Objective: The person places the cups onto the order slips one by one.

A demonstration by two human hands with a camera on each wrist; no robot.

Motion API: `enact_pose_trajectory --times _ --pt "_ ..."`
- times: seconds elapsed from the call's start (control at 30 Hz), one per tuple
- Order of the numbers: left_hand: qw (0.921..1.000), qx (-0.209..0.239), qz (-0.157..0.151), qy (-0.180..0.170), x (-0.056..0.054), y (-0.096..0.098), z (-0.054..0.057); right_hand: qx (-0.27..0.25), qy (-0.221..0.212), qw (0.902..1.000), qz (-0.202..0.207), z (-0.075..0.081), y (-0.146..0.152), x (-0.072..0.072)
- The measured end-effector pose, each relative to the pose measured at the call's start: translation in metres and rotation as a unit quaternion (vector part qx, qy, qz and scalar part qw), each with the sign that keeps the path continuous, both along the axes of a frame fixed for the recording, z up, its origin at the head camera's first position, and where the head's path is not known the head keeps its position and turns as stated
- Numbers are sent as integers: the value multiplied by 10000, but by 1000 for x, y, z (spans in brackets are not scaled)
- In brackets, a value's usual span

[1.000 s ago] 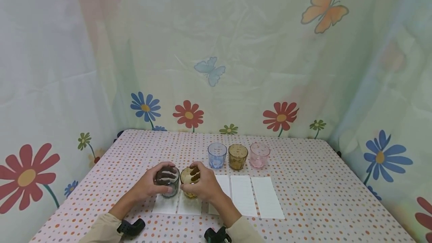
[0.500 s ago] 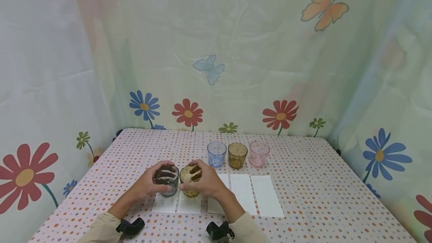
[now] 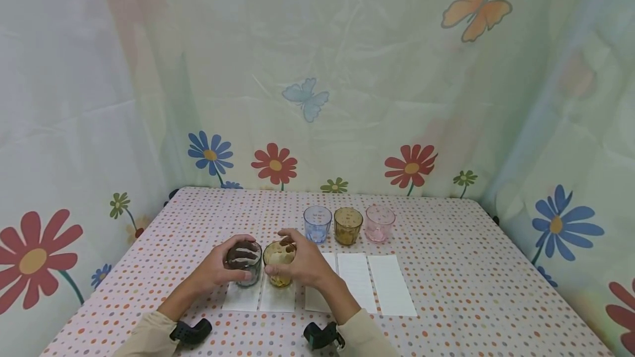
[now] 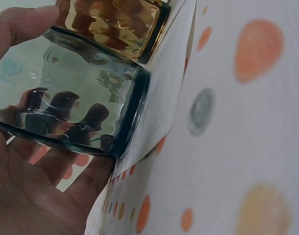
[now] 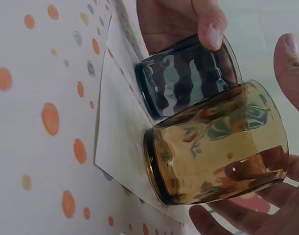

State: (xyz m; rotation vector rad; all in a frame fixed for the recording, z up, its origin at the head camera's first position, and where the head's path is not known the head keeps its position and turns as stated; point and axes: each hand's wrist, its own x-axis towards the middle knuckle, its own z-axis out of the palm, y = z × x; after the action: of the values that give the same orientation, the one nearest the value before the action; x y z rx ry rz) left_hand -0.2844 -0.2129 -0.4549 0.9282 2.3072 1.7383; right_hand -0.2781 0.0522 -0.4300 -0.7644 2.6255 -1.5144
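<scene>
My left hand (image 3: 218, 264) holds a smoky blue-grey glass tumbler (image 3: 253, 270), with the thumb near its rim and fingers wrapped behind it. The tumbler (image 4: 90, 83) stands upright on a white paper strip. Just to its right, an amber glass tumbler (image 3: 276, 255) stands on the neighbouring strip. Around that one, my right hand (image 3: 312, 266) is spread loosely. In the right wrist view, the right thumb (image 5: 291, 68) is clear of the amber tumbler (image 5: 218, 147), while the fingers lie along its other side; whether any touches is unclear.
Behind the strips stand a blue tumbler (image 3: 317, 226), a brown-amber tumbler (image 3: 348, 227) and a pink tumbler (image 3: 380, 226) in a row. More white paper strips (image 3: 392, 285) lie to the right on the dotted tablecloth (image 3: 476, 280). A flowered curtain (image 3: 347, 125) hangs beyond the table.
The right hand's fingers have loosened and lifted from the amber tumbler. The left hand keeps its hold on the grey tumbler. The view has tilted down slightly.
</scene>
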Motion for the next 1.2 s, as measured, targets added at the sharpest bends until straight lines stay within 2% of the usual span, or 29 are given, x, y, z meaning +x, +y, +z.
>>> enact_pose_trajectory --times 0.27,0.63,1.03,1.2 --pt "10000 61 -3 -50 1 0 1 -188 78 9998 -40 4 4 0" --pt "10000 20 5 13 1 0 -1 -345 492 9982 8 10 6 -8" --pt "10000 15 39 -34 -1 3 2 -620 1005 9909 -639 24 9 -17" --pt "10000 28 78 -41 0 3 2 -693 1229 9871 -758 29 10 -22"
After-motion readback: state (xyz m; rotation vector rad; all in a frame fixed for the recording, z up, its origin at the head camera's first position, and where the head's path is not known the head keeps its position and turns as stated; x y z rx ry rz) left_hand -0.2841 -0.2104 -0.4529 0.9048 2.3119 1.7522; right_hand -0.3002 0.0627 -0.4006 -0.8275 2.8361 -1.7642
